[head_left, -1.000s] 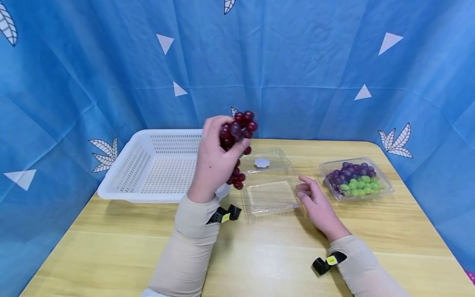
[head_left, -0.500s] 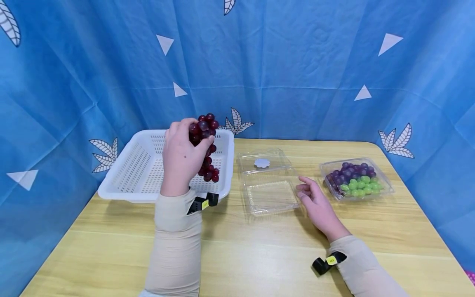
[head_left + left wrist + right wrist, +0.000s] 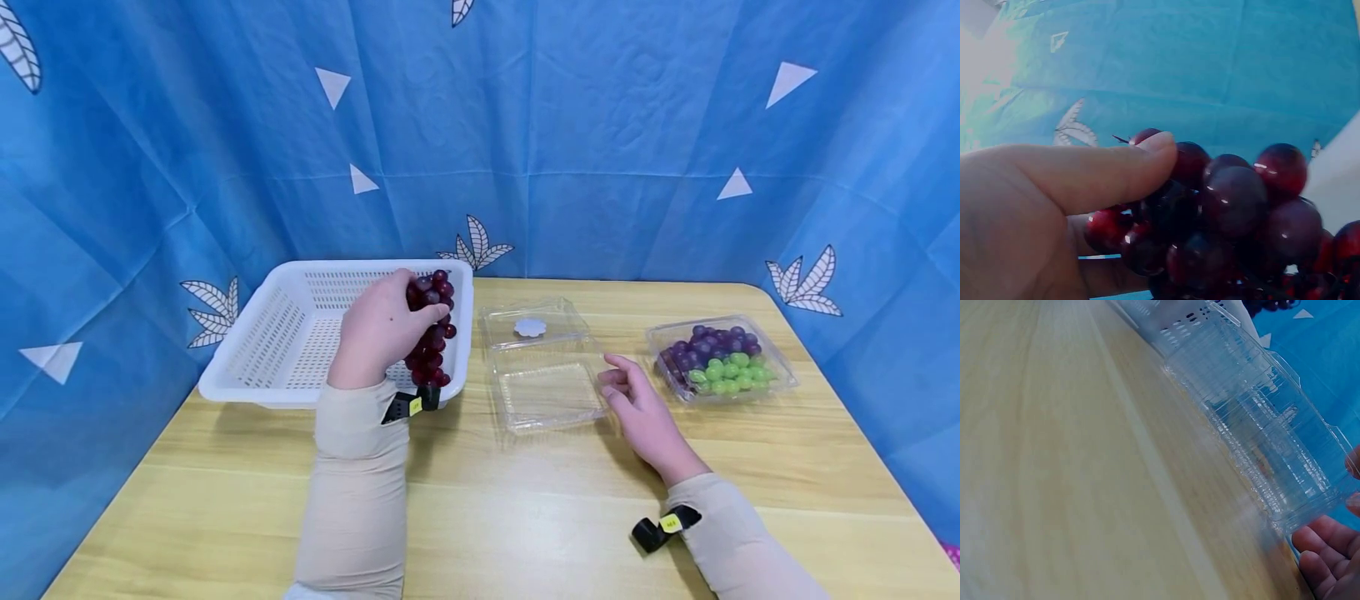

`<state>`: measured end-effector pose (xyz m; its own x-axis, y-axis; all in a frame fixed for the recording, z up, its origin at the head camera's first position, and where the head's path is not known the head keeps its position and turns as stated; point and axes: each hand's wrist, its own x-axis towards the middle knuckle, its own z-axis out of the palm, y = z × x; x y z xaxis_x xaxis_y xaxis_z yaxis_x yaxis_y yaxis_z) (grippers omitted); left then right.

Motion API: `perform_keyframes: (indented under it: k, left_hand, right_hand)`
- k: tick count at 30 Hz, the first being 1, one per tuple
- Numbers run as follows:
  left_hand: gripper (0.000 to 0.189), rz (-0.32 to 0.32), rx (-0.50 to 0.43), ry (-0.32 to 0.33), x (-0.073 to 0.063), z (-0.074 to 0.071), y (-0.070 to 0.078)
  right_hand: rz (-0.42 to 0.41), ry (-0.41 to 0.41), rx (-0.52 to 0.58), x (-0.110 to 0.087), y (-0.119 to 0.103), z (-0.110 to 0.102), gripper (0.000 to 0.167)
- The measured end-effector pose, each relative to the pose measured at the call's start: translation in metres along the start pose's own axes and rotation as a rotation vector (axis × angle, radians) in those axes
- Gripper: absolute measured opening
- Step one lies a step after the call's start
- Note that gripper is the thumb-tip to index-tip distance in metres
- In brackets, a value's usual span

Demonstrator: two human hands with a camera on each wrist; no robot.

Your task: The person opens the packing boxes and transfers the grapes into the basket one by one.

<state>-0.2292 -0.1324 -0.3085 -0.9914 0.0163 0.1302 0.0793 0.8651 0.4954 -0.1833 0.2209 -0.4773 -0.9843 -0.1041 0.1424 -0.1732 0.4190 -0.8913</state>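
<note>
In the head view my left hand grips a bunch of dark red grapes at the right end of a white slotted basket. Its thumb lies across the upper grapes in the left wrist view, with the other fingers partly hidden behind them. My right hand rests beside a clear plastic clamshell box, fingers loosely bent and fingertips at its right edge. The clamshell's lid is folded back and bears a pale scalloped label. In the right wrist view, fingers show by the box's corner.
Right of my right hand stands a second clear clamshell, holding purple grapes and green grapes. All of it stands on a wooden table, with a blue patterned curtain behind and at the sides.
My left hand has carried the grapes leftward from near the clamshell to over the basket, then lowered them at its right end. The right hand has stayed at the clamshell.
</note>
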Motion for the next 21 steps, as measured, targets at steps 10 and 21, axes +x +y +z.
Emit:
perform_keyframes:
  k: [10, 21]
  left_hand:
    - [0.053, -0.026, 0.049, -0.097, 0.012, 0.019, -0.008]
    - [0.055, 0.009, -0.048, -0.112, 0.016, 0.025, -0.009]
  right_hand:
    - [-0.007, 0.002, 0.009, 0.001, 0.002, 0.000, 0.051]
    - [-0.006, -0.006, 0.006, 0.002, 0.003, -0.001, 0.050]
